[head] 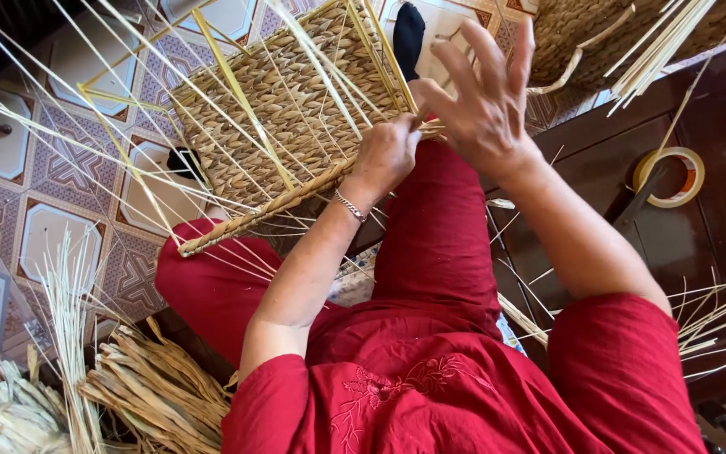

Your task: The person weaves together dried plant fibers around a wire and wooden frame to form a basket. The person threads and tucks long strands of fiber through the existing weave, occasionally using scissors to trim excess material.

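Straw-woven basket panel (287, 109), flat, tan, pale spokes radiating out. One panel, one tape roll (670, 176). Left hand (386, 155) grip pinches its edge; right hand (485, 105) grip wide.

Woven panel (287, 109) resting on the lap, tape roll (670, 176) to its right (on the bench (716, 109)), straw bundle (157, 391) lower left on the floor (52, 160).

Woven panel (287, 109): flat, tan plaited fibre on a yellow frame, tilted across the lap, upper centre of the frame. Pale thin strands (111, 126) fan from its edges toward upper left. Lower right corner touches both hands; braided rim along lower edge.
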